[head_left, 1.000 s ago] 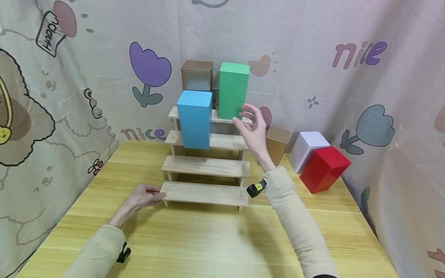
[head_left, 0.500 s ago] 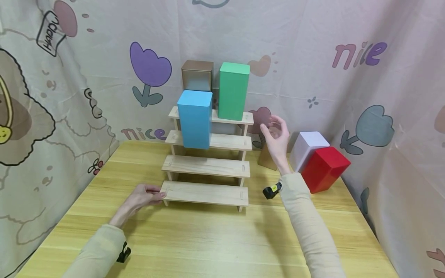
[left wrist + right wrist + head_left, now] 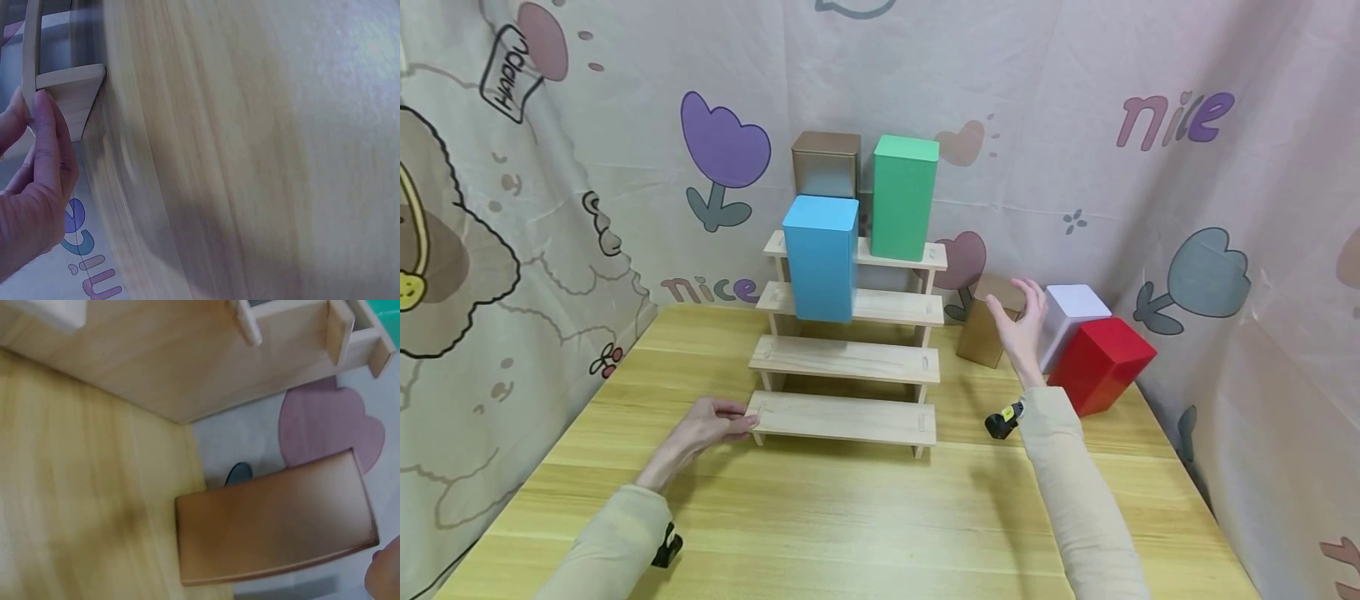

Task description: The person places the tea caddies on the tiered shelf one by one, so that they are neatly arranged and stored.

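Observation:
My left hand (image 3: 709, 423) pinches the left end of the lowest board of a wooden stepped shelf (image 3: 842, 417). In the left wrist view, thumb and fingers (image 3: 45, 134) meet around the shelf's edge (image 3: 75, 94). Holding nothing, my right hand (image 3: 1024, 329) has thumb and fingers spread in front of a gold-brown box (image 3: 976, 333) to the right of the shelf. That box (image 3: 275, 519) fills the lower middle of the right wrist view, a fingertip (image 3: 384, 572) close to its top end. A blue box (image 3: 820, 258) stands on the second tier from the top.
On the top tier are a green box (image 3: 902, 200) and a brown box (image 3: 826, 162), partly hidden by the blue one. Right of my right hand, a white box (image 3: 1075, 304) stands behind a red box (image 3: 1105, 367) on the table (image 3: 820, 525). A printed cloth (image 3: 1037, 100) hangs behind.
My right hand has moved away from the green box, right and down, to the gold-brown box, fingers still spread. The left hand has stayed on the shelf's edge.

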`<state>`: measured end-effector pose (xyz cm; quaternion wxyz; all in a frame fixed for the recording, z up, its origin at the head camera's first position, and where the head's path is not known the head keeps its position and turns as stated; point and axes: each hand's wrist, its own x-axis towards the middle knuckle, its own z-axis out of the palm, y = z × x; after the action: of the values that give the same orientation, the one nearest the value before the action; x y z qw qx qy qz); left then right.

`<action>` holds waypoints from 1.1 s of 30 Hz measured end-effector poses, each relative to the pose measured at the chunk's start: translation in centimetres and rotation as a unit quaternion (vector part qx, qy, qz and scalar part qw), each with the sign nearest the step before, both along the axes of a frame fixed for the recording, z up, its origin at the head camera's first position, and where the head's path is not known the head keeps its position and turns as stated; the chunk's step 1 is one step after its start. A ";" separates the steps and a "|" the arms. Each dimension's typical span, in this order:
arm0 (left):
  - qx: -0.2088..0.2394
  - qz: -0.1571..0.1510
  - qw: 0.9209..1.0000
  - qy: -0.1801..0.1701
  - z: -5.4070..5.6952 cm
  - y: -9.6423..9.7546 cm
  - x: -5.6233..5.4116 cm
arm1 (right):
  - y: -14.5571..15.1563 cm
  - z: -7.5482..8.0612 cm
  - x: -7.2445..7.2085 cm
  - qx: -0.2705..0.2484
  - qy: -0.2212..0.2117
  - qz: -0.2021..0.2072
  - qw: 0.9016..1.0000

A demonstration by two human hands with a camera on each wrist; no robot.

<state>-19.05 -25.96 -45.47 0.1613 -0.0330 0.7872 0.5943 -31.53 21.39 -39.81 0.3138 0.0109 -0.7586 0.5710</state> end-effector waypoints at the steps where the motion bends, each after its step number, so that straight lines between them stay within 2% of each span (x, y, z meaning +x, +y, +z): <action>1: 0.000 -0.002 1.000 0.001 0.0 0.0 0.0 | 0.2 -0.2 0.0 0.001 -0.007 0.001 1.000; 14: -0.001 -0.005 1.000 0.003 0.0 -0.1 0.0 | 1.5 -1.9 0.1 0.024 -0.083 0.022 0.996; 20: -0.001 0.000 1.000 0.000 0.0 0.0 0.0 | 1.7 -2.1 0.1 0.037 -0.116 0.030 0.992; 33: -0.002 -0.003 1.000 0.006 -0.1 -0.1 0.1 | 2.0 -2.6 0.0 0.054 -0.148 0.058 0.986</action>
<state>-19.00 -26.06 -45.58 0.1588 -0.0275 0.7896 0.5921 -31.50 23.36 -42.44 0.1635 -0.0128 -0.8244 0.5418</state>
